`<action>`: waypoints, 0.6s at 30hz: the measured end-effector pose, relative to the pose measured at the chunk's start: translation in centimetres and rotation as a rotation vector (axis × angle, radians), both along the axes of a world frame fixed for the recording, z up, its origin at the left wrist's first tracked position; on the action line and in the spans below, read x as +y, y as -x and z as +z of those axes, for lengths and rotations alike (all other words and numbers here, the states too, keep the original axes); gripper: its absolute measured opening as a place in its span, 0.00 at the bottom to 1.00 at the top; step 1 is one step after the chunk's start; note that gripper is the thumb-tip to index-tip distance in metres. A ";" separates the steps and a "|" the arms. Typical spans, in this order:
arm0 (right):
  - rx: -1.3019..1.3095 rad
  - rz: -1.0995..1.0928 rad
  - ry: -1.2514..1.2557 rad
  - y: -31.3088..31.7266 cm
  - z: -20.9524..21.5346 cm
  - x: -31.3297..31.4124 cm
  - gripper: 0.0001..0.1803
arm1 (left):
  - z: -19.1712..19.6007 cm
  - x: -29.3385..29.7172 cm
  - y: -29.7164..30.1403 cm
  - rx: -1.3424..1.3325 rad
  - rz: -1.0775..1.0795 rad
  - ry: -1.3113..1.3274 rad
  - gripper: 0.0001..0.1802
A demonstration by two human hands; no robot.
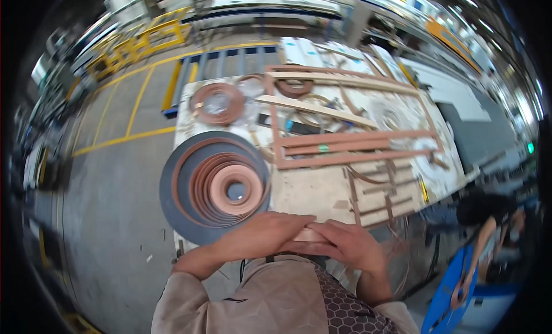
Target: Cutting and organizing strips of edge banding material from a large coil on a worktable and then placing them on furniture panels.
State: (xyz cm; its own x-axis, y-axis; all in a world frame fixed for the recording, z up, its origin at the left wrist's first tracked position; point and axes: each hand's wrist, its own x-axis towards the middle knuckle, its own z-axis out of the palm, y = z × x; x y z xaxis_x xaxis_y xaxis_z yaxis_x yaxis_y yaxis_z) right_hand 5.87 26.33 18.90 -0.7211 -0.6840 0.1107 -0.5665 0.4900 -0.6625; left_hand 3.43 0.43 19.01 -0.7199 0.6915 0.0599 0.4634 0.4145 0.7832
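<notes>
Both hands sit close under the camera, at the near edge of the table. Left hand lies flat with its fingers stretched out over a small pale copper strip piece. Right hand curls around the other side of that piece, so the grip of both hands is closed down on it. Most of the piece is hidden under the fingers, and its shape is hard to make out. A tan sleeve and a dark patterned vest fill the bottom of the view and hide the table edge below the hands.

Just past the left hand lies a big dark disc with a coil of copper strip wound on it in rings. Farther back from the disc sits a smaller copper coil. Beside the disc, on the right, lies a long copper frame made of flat bars, with loose strips and pale wooden sticks around it.

The table top is pale and scuffed. Around it is a grey workshop floor with yellow lines. Another person bends down off the table's right corner, blurry and partly cut off.
</notes>
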 end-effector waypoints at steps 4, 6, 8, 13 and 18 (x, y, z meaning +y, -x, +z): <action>-0.132 0.052 0.070 0.0 -0.5 0.3 0.25 | -0.6 -2.6 0.6 -0.137 -0.216 0.073 0.27; -0.336 -0.210 0.079 -0.9 -1.4 0.6 0.23 | 0.2 -4.0 1.1 -0.155 -0.173 0.062 0.26; -0.424 -0.303 0.168 -2.2 -5.3 2.2 0.20 | 0.4 -5.2 1.5 -0.143 -0.137 0.060 0.26; -0.297 -0.325 0.312 -5.1 -10.1 4.9 0.17 | 2.6 -8.4 0.8 -0.222 -0.010 -0.261 0.19; -0.357 -0.624 0.859 -4.3 -7.9 3.2 0.10 | -2.9 -8.3 2.7 -0.318 0.043 -0.247 0.22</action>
